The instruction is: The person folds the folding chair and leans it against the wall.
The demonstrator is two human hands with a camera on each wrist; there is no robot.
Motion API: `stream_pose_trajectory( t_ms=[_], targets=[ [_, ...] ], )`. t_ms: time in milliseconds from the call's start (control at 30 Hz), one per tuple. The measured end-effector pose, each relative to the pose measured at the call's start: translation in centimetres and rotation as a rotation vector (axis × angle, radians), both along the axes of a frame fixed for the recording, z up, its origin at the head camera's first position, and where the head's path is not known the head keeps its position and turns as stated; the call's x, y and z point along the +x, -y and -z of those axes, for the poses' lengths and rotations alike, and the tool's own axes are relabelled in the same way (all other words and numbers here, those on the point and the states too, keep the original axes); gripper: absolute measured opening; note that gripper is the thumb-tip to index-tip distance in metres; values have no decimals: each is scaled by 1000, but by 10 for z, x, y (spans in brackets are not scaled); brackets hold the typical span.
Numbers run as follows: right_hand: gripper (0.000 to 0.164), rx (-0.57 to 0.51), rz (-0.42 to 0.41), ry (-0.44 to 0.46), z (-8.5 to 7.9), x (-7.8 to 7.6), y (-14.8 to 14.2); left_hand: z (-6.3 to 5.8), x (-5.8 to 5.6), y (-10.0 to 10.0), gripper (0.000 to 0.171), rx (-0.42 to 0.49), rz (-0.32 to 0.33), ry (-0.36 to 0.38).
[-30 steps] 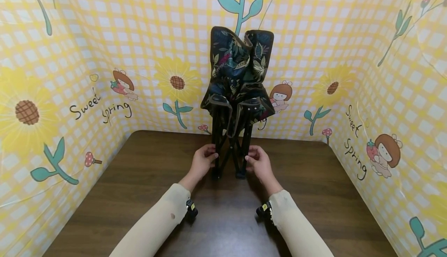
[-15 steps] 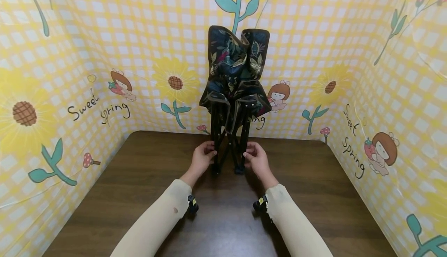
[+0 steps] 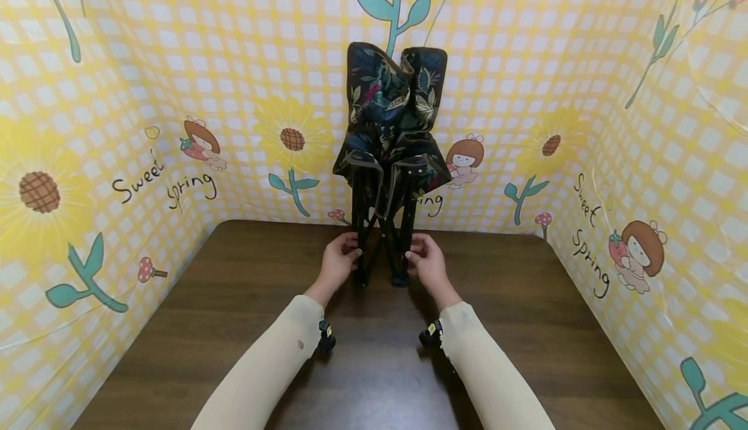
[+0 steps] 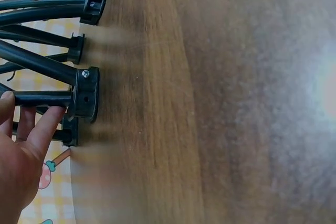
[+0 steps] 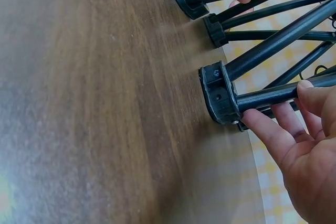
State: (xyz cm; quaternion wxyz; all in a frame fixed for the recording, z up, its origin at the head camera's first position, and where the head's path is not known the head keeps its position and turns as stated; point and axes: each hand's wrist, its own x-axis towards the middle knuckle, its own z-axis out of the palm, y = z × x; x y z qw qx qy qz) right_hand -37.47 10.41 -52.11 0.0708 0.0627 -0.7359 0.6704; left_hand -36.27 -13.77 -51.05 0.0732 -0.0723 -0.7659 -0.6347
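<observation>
A folding chair with dark leaf-patterned fabric stands upright, mostly folded, at the back of the table. Its black tube legs cross below the seat and end in plastic feet. My left hand grips the front left leg low down, thumb on one side and fingers on the other. On the opposite side, my right hand holds the front right leg between thumb and fingers, just above its foot. The rear legs are partly hidden behind the front ones in the head view.
The brown wooden table extends toward me and to both sides. Yellow checked cloth with flower prints hangs behind and along the left and right, close behind the chair. A small black camera sits on each wrist.
Both hands and the chair have shifted slightly back, toward the cloth behind. The grip on the two front legs stays the same, and the chair remains narrow and folded.
</observation>
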Motion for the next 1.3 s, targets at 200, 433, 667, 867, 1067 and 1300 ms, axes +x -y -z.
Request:
stream_pose_trajectory(
  t_ms=[200,433,667,867,1067,1300],
  targets=[
    [38,4,5,6,-2,-2,1,-17,6,0,41,23,41,19],
    [36,41,32,18,-1,-7,4,-10,-2,-3,41,2,-14,0],
    [36,87,57,17,-2,-12,6,2,-15,-3,40,-35,-61,-12],
    [36,111,79,22,-4,-14,10,2,-19,-5,39,-40,-88,-9],
    [39,120,86,28,-5,-15,13,1,-20,-2,40,-56,-91,-9],
    [41,142,105,15,-5,-17,14,-1,-20,-3,38,-75,-108,-36]
  ],
)
